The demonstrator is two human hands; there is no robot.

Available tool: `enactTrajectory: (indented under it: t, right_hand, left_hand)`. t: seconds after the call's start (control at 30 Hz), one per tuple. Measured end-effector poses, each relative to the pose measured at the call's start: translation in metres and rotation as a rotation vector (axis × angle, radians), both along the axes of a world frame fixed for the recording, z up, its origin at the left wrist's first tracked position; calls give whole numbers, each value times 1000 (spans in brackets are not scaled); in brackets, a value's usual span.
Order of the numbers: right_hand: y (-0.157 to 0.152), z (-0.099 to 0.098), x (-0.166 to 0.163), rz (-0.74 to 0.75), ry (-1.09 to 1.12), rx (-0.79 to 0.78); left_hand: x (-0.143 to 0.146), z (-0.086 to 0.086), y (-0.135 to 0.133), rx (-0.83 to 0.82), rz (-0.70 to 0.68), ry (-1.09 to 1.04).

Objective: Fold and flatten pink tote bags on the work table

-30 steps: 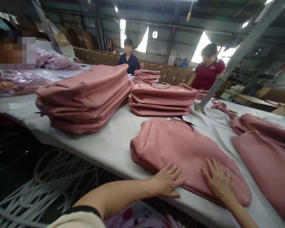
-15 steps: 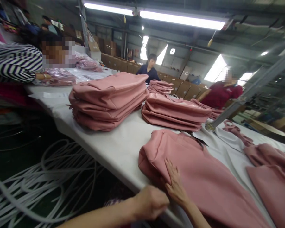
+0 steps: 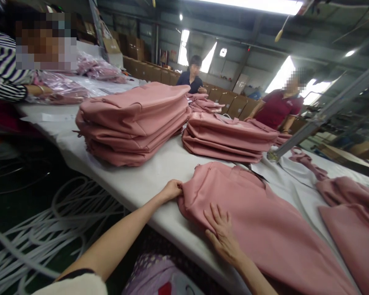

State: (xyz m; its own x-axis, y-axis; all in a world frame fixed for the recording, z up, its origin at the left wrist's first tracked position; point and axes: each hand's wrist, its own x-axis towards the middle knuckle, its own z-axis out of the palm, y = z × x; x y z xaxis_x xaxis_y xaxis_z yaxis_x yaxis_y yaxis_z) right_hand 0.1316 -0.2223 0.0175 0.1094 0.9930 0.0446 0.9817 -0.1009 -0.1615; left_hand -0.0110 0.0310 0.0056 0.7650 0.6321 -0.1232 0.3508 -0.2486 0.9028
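A large pink bag [image 3: 258, 221] lies flat on the white-covered table [image 3: 160, 174] in front of me, its handle along the far side. My left hand [image 3: 172, 190] is closed on the bag's left end, pinching the edge near the corner; the fingertips are partly hidden by the material. Spread flat on the bag's upper face, my right hand [image 3: 221, 231] presses near its front edge with the fingers apart.
A stack of pink bags [image 3: 132, 123] stands behind to the left, another stack [image 3: 224, 137] behind. Pink pieces [image 3: 353, 229] lie right. A metal post [image 3: 322, 119] rises from the table. White tubing [image 3: 64, 229] coils below. Three co-workers stand around the table.
My left hand has moved forward from the table's front edge to the bag's left end and taken hold there. My right hand remains on the bag, its fingers now spread wider.
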Motion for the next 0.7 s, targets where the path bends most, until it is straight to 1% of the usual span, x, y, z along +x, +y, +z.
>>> enactTrajectory:
  t: [0.1,0.17,0.23,0.3,0.33,0.37,0.4,0.43,0.47,0.5,0.53,0.57,0.63,0.67,0.7]
  right_hand:
    - [4,-1,-8,-11,-76,-22]
    - [6,-2,-10,-4,-97,-34]
    - [8,-3,-9,1,-96,-50]
    - [10,-3,-8,-3,-77,-69]
    - [11,-2,-9,-7,-64,-75]
    - [11,1,-10,-12,-47,-79]
    - [11,4,-11,-17,-27,-82]
    - [10,8,-14,-22,-3,-86]
    - [9,13,-16,-30,26,-87]
    - [7,18,-18,-35,57,-87]
    - [5,22,-20,-40,86,-79]
    - [3,25,-21,-46,111,-61]
    - [1,25,-19,-60,134,3]
    - [1,23,-17,-73,139,45]
    - [0,20,-14,-97,143,87]
  left_hand:
    - [2,-3,8,-27,18,62]
    - [-1,5,8,2,43,68]
    - [-9,24,2,88,106,37]
    - [-16,54,-13,215,196,-30]
    - [-17,70,-24,301,220,-80]
    - [-15,86,-37,389,203,-134]
    - [-10,100,-50,501,120,-200]
    - [-2,111,-63,641,-11,-252]
    - [6,117,-75,764,-156,-278]
    - [15,118,-85,873,-295,-275]
    - [23,113,-92,954,-412,-240]
    - [32,103,-95,1001,-494,-175]
    - [49,73,-91,1042,-618,-38]
    - [57,56,-85,1056,-648,18]
    - [64,41,-79,1061,-709,56]
